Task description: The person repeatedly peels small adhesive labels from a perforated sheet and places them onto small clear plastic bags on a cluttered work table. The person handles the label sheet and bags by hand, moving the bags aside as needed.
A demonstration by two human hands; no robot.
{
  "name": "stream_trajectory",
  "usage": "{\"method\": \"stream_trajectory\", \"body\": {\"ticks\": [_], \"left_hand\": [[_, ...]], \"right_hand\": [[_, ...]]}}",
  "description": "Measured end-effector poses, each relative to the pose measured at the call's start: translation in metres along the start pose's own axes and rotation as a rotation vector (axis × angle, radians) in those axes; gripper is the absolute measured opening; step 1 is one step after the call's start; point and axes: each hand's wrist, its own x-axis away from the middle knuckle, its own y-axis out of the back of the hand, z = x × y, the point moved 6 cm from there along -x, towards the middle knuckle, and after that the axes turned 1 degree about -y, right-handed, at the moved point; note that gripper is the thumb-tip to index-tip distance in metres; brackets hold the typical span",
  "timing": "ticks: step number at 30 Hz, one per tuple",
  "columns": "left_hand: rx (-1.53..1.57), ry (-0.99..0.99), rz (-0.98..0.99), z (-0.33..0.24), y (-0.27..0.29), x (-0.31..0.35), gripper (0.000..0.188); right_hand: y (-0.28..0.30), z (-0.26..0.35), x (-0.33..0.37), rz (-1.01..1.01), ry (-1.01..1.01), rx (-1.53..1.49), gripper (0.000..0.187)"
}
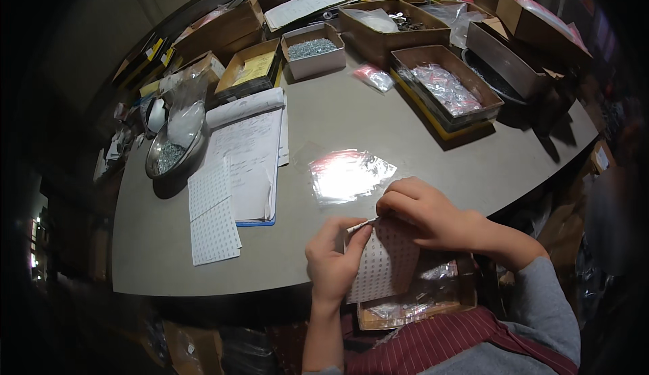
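Over the open box [369, 318], I'm pinching the printed sheet [382, 261] with my left hand [332, 259], keeping its edge uncreased; my right hand [436, 218] is touching it, grip unclear.

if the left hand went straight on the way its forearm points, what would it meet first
Probably the bags on the table ahead; the height of the left hand is unclear, so it might pass above them.

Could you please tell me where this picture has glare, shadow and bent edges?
Head view: strong glare whitens the plastic bags; dark shadow lies below the metal bowl; the held printed sheet looks dimmer; the table shows a bowed front edge; corners go black.
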Motion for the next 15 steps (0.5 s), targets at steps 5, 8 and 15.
{"method": "stream_trajectory", "body": {"ticks": [5, 8, 15], "left_hand": [[0.016, 0.077, -0.046, 0.0, 0.002, -0.002, 0.014], [0.046, 0.117, -0.063, 0.003, 0.001, -0.003, 0.017], [-0.066, 0.044, -0.13, 0.005, 0.001, -0.006, 0.019]], "right_hand": [[0.001, 0.021, -0.001, -0.091, 0.157, 0.275, 0.04], [0.002, 0.031, 0.001, -0.109, 0.311, 0.451, 0.036], [0.036, -0.014, -0.047, -0.036, 0.045, -0.032, 0.02]]}}
